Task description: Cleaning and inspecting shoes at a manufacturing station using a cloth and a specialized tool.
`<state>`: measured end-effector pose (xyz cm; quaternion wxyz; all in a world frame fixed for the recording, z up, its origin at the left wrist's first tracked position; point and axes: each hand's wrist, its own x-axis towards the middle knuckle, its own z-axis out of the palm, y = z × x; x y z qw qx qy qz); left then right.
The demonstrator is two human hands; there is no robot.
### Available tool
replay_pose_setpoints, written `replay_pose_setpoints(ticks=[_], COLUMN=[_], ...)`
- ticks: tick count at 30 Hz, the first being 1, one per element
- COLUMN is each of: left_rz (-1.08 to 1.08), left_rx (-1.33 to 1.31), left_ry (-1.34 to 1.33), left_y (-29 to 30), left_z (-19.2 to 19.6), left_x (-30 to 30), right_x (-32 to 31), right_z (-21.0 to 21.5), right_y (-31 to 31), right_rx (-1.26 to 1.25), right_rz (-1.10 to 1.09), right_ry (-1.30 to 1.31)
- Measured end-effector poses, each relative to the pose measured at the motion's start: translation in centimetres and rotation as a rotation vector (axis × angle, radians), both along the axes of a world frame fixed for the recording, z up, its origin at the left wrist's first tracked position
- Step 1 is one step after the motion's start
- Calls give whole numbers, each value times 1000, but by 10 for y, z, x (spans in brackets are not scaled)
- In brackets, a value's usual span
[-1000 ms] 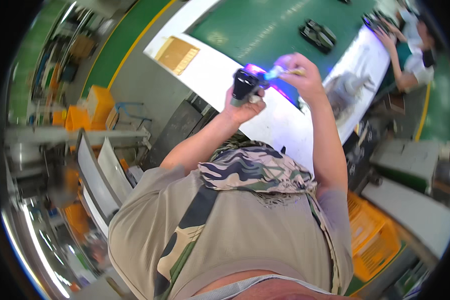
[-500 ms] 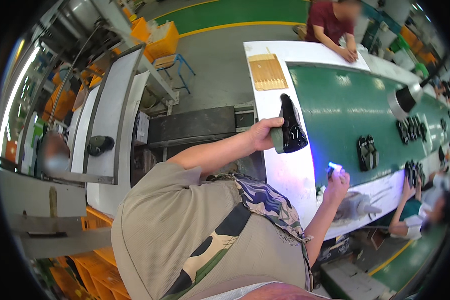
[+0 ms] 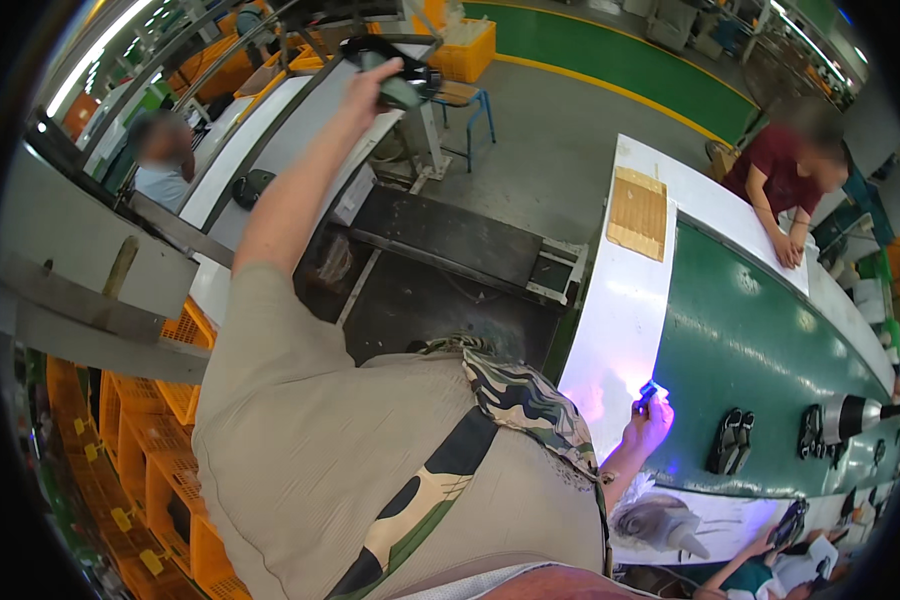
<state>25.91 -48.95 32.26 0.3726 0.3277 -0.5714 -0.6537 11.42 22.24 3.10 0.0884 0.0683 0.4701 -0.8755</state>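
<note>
Nearest, short of both sets of fingers, a beige shirt (image 3: 320, 430) and a camouflage apron (image 3: 530, 400). Pinched in the right hand (image 3: 652, 425), with fingers together around the lower end, a small light (image 3: 654, 392) glowing blue-violet just past the fingertips; too glaring to make out the exact shape. To the left of those fingers, a white table border (image 3: 600, 330), tinted violet by the glow; to their right, a green tabletop (image 3: 770, 350) bearing a pair of black shoes (image 3: 733, 440). Below the same fingers, near the wrist, a grey nozzled container (image 3: 660, 522).

Well apart from the right fingers, on an outstretched arm, the left hand (image 3: 370, 88), clamped on a glossy black shoe (image 3: 422, 80) with a grey-green sole; blurred, but visible both above the fingers and to their right. Impossible to tell whether touching the metal-framed bench (image 3: 300, 140) behind. Nearer than the left fingers, just beside the forearm, a dark cap (image 3: 253, 188).

Beyond the right fingers, a tan board (image 3: 637, 212), then a person in dark red (image 3: 780, 165). Right of and beyond the left fingers, a blue-legged stool (image 3: 458, 93) and an orange crate (image 3: 468, 58). Farthest, a green floor lane (image 3: 610, 50).
</note>
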Motion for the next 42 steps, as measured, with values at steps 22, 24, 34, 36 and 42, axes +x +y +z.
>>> replay_pose_setpoints(ticks=[22,24,34,36,42], left_rz=[-79,-306,-1368,-1464,-1704], left_rx=[-1238,-1301,-960,-844,-354], left_ry=[-1393,-1298,-852,-855,-968], left_y=[-17,44,409,541,778], left_z=[0,-22,-278,-302,-353], left_x=[-23,-112,-415,-409,-401], right_x=[44,59,149,173,239], right_z=[26,20,33,30,11], right_y=[41,56,98,108,114], right_rx=[7,33,36,75,137], right_rz=[-268,-325,-734,-898,-1228], right_ry=[-67,-49,-99,-123,-269])
